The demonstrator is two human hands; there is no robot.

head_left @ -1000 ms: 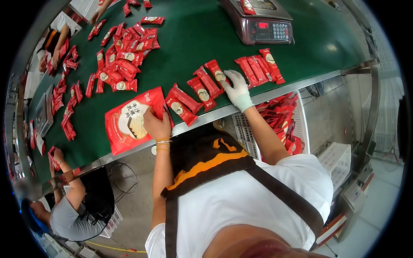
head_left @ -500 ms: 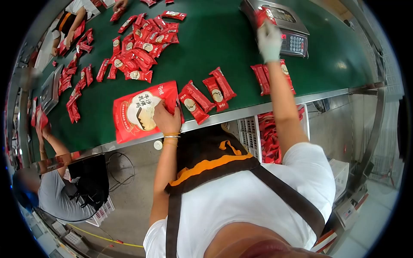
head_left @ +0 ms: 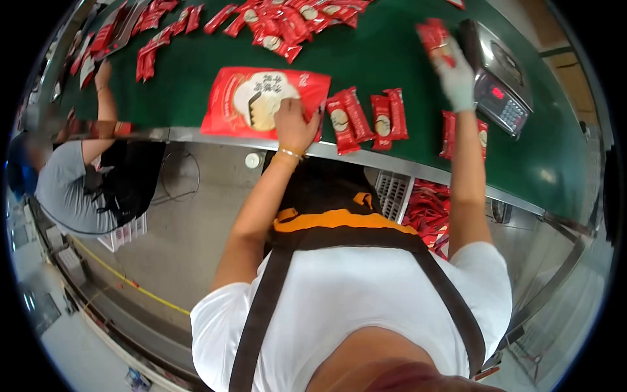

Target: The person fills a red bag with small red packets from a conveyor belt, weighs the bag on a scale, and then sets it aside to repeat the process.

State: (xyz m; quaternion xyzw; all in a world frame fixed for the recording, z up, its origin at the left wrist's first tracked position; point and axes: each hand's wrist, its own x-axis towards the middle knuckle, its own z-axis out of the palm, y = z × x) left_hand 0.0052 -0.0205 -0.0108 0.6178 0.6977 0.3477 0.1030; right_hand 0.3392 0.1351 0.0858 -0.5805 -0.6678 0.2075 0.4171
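Note:
A large red bag (head_left: pixel 228 104) with a cream label lies flat near the table's front edge. My bare left hand (head_left: pixel 295 124) rests on its right part, fingers lying on the print and thumb apart. My right hand (head_left: pixel 456 78), in a pale glove, is closed around red snack packets (head_left: pixel 432 38) just left of the digital scale (head_left: pixel 499 104); their exact number is blurred. Between my hands, several small red packets (head_left: pixel 356 115) lie in pairs. More packets (head_left: pixel 448 135) lie either side of my right forearm, partly hidden by it.
A heap of red packets (head_left: pixel 287 26) covers the far middle of the green table (head_left: pixel 176 88). Below the metal edge stands a white crate (head_left: pixel 394 196) beside red packaging (head_left: pixel 428 212). At the left sits a co-worker in a grey shirt (head_left: pixel 65 186), one arm on the table.
My right hand has come off the scale's plate to its left, with packets in the glove. My left hand stays on the bag. The whole view has shifted.

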